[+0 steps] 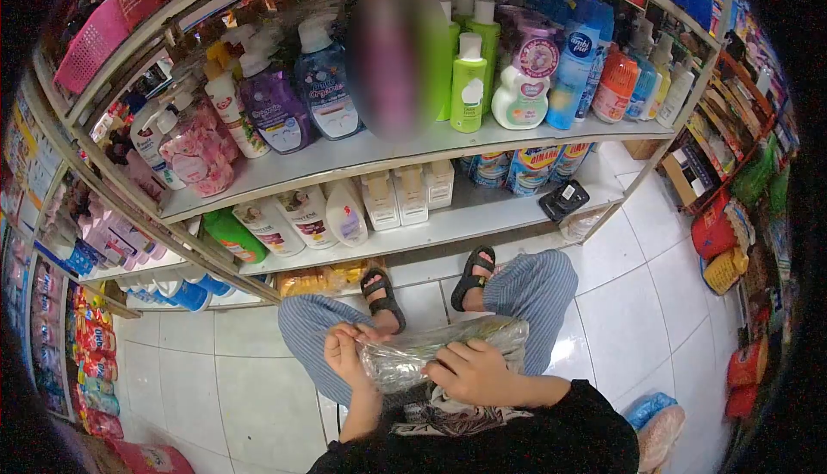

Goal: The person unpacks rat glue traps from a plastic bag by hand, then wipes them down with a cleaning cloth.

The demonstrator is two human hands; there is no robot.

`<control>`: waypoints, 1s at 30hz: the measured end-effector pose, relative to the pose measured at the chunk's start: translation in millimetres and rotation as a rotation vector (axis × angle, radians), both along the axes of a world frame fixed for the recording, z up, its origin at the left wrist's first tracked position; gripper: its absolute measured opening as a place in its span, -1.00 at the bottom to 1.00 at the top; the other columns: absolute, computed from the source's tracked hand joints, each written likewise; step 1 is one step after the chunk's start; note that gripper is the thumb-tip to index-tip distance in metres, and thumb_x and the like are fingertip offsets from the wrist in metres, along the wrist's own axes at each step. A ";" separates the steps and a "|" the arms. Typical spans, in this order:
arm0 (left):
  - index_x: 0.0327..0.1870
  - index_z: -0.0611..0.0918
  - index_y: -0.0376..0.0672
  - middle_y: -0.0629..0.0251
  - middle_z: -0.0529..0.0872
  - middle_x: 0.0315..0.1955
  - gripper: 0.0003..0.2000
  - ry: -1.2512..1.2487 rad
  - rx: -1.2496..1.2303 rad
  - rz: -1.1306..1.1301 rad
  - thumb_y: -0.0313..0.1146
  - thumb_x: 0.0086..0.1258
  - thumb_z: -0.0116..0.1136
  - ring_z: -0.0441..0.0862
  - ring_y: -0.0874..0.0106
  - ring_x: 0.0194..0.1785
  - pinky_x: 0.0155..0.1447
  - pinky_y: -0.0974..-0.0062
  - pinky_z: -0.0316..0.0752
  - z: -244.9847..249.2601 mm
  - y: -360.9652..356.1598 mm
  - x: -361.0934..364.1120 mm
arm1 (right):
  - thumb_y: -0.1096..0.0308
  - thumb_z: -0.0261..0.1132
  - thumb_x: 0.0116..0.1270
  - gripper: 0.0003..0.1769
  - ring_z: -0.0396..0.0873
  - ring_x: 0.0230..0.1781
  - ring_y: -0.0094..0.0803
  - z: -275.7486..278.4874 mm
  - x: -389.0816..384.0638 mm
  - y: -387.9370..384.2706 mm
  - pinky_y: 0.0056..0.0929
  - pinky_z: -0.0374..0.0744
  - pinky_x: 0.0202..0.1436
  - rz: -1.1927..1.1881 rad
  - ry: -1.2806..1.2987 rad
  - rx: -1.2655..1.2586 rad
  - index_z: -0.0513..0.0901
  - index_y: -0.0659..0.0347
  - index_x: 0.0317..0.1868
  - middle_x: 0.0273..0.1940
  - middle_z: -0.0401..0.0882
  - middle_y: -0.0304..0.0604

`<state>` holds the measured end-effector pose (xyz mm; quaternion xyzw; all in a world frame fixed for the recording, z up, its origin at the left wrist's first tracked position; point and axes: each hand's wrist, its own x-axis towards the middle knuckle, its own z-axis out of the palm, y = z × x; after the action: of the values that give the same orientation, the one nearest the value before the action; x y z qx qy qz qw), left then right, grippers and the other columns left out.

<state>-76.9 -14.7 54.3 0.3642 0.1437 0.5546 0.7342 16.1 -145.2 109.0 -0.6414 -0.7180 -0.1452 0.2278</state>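
A crinkled clear plastic bag lies across my lap, stretched between both hands; greenish contents show faintly at its right part, but I cannot make them out. My left hand pinches the bag's left end, fingers closed. Over the near edge of the bag, toward its right side, my right hand curls its fingers and grips the plastic. Below the hands, patterned cloth is bunched against my black top.
Before me stands a metal shelf with bottles, including a green lotion bottle and a purple pouch. A black device rests on the lower shelf. Red baskets and packets stand right, colourful sachets left. White tiles cover the floor.
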 end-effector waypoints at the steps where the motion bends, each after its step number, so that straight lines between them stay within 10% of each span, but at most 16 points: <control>1: -0.54 0.31 -0.26 0.25 0.35 -0.72 -0.79 0.036 -0.014 0.026 -0.33 0.26 -0.22 0.39 0.47 -0.63 -0.56 0.52 0.48 2.2 -0.4 0.6 | 0.33 0.15 -0.15 -0.88 0.36 -0.57 -0.54 -0.2 -0.1 -0.2 -0.61 0.24 -0.58 -0.001 -0.005 -0.010 0.41 0.12 -0.54 -0.59 0.33 -0.34; 13: -0.55 0.42 -0.28 0.05 0.49 -0.50 -0.68 -0.016 0.173 -0.818 -0.14 0.15 -0.07 0.47 0.25 -0.38 -0.26 0.36 0.38 -7.6 23.7 9.6 | 0.31 0.12 -0.25 -0.87 0.43 -0.50 -0.53 -14.9 23.9 0.9 -0.62 0.36 -0.49 -0.006 0.128 0.129 0.38 0.07 -0.59 -0.52 0.39 -0.33; 18: -0.38 0.47 -0.36 -0.02 0.47 -0.33 -0.37 0.112 0.267 -1.008 0.19 0.10 -0.31 0.43 0.21 -0.25 -0.17 0.39 0.33 -34.6 29.6 13.1 | 0.34 0.15 -0.28 -0.87 0.44 -0.51 -0.52 -14.6 30.5 1.2 -0.61 0.37 -0.52 0.014 0.120 0.114 0.40 0.08 -0.61 -0.53 0.41 -0.31; 20: -0.40 0.48 -0.39 0.00 0.47 -0.38 -0.34 -0.224 0.288 -1.143 0.21 0.08 -0.30 0.39 0.24 -0.25 -0.13 0.40 0.26 -65.0 25.3 23.2 | 0.35 0.17 -0.28 -0.87 0.44 -0.52 -0.51 -15.2 32.1 -0.5 -0.60 0.37 -0.53 0.002 0.155 0.145 0.40 0.08 -0.61 -0.52 0.41 -0.33; 30: -0.54 0.49 -0.40 0.03 0.44 -0.42 -0.77 -0.181 0.301 -0.960 -0.34 0.02 -0.07 0.41 0.18 -0.25 -0.07 0.27 0.27 -32.6 21.0 11.9 | 0.35 0.21 -0.25 -0.84 0.41 -0.58 -0.49 5.3 31.3 2.1 -0.58 0.35 -0.56 0.056 0.197 0.176 0.38 0.11 -0.61 -0.54 0.40 -0.33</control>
<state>-65.1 6.3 21.7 0.4413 -0.1854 0.1986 0.8552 47.4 -143.1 114.3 -0.6099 -0.6942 -0.1376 0.3565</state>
